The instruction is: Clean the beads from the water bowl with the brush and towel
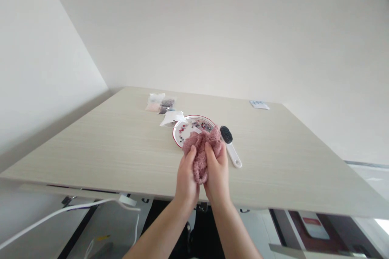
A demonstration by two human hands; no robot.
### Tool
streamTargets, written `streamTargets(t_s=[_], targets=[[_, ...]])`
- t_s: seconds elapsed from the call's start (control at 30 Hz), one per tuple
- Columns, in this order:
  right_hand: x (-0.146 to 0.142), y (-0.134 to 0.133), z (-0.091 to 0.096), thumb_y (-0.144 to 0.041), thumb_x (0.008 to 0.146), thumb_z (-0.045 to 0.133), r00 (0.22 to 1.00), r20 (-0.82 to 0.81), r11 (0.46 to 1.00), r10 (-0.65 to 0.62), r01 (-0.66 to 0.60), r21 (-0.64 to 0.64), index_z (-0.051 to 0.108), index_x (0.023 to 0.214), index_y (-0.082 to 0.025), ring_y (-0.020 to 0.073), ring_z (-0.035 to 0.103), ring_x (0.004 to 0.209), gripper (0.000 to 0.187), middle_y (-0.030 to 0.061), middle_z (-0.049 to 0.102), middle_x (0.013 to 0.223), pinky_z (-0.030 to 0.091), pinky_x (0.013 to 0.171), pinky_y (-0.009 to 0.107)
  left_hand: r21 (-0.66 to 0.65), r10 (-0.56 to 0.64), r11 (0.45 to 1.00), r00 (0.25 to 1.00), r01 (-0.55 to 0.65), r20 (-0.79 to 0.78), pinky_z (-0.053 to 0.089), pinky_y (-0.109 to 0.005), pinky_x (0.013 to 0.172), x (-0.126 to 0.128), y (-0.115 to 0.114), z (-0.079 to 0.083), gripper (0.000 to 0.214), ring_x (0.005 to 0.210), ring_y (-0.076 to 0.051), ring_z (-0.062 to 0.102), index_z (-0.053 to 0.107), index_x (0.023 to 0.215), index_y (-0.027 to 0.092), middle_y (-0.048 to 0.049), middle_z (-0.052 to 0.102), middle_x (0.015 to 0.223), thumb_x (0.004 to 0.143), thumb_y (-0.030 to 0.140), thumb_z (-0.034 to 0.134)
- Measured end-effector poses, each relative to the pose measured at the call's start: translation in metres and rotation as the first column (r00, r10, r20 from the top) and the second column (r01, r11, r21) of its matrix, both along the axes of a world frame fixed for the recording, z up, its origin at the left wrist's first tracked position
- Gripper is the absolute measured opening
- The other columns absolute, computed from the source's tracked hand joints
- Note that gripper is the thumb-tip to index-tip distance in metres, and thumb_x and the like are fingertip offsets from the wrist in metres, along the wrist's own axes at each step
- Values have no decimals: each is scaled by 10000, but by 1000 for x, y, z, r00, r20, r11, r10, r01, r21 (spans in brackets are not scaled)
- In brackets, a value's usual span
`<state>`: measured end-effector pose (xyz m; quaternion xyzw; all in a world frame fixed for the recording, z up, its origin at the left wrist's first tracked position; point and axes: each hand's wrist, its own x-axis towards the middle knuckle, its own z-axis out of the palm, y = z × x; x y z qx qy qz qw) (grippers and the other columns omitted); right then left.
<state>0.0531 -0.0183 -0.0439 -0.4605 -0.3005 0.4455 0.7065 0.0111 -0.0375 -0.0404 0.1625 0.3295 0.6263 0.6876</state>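
Between my two hands is a bunched pink fuzzy cloth (200, 166), held above the near middle of the table. My left hand (186, 178) grips its left side, thumb on top. On the other side my right hand (218, 174) has its thumb pressed into the folds; the fingers beneath are hidden. Behind the cloth lies a white plate (175, 136) with a red rim, partly covered from view. Small red, grey and dark pieces (200, 124) are scattered on the plate. A white-handled brush (233, 154) with dark bristles rests just right of my right hand.
Clear plastic bags (156, 102) with pale and dark contents lie at the back left. A white sheet or packet (172, 118) touches the plate's left side. A blue-and-white card (259, 105) is at the back right. A white cable (75, 205) hangs below the table's front edge.
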Motion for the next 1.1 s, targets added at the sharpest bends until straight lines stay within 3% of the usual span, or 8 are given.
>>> streamTargets(t_s=[0.13,0.2,0.33,0.5,0.67,0.83,1.0,1.1], targets=[[4,4,-1,-331,749,555,982,31,982,-184,185,-41,473,832,-219,111,529,712,162,-54,515,734,432,677,247,61,26,998,999,-24,-46,331,-269,1009,6,-5,-3,369,1183,-157,450,575,1129,236,-26,583,1190,775,340,560],[5,5,-3,-337,752,549,985,18,983,-174,175,-53,466,823,-217,110,522,693,163,-57,500,712,428,663,245,50,12,999,998,-9,-62,364,-261,979,5,-4,-3,345,1150,-160,483,593,1101,227,-30,602,1159,775,333,558],[3,2,-7,-316,768,528,1000,28,999,-8,9,-34,490,918,-220,129,538,857,182,-19,557,873,421,769,266,-74,-113,991,993,110,-36,431,-288,911,-2,4,-2,282,1068,-188,550,634,1012,180,-59,656,1039,765,291,554],[9,9,-6,-338,748,547,976,89,978,-196,202,-56,476,819,-216,111,518,712,158,-54,513,733,417,683,243,-3,-43,999,994,43,-97,391,-273,953,3,0,-10,353,1130,-176,500,601,1072,193,-48,605,1149,774,376,550],[5,5,-3,-316,744,549,998,48,999,41,-39,-32,508,923,-222,136,551,858,206,-17,583,885,418,774,260,-91,-87,992,995,83,-49,422,-283,924,-1,5,-10,320,1101,-183,527,603,1054,190,-57,627,1107,789,349,520],[8,8,-2,-330,738,552,990,109,994,-94,100,-51,492,799,-215,119,533,726,143,-51,538,723,420,706,248,20,6,1000,992,-4,-123,348,-273,994,1,0,-14,372,1192,-167,441,568,1120,226,-27,549,1235,781,376,538],[6,6,-7,-306,736,564,992,70,993,103,-99,-59,524,930,-219,140,555,892,216,-13,598,919,419,810,269,-64,-39,997,998,36,-46,365,-286,987,-3,4,-15,305,1150,-174,486,607,1050,198,-48,599,1164,788,336,529],[4,6,-12,-311,731,574,999,-42,999,11,-13,-34,523,894,-219,134,575,848,194,-23,601,869,441,788,272,-34,-46,998,999,46,0,347,-266,998,-4,9,-13,301,1172,-161,463,596,1062,187,-47,575,1201,801,313,515]])
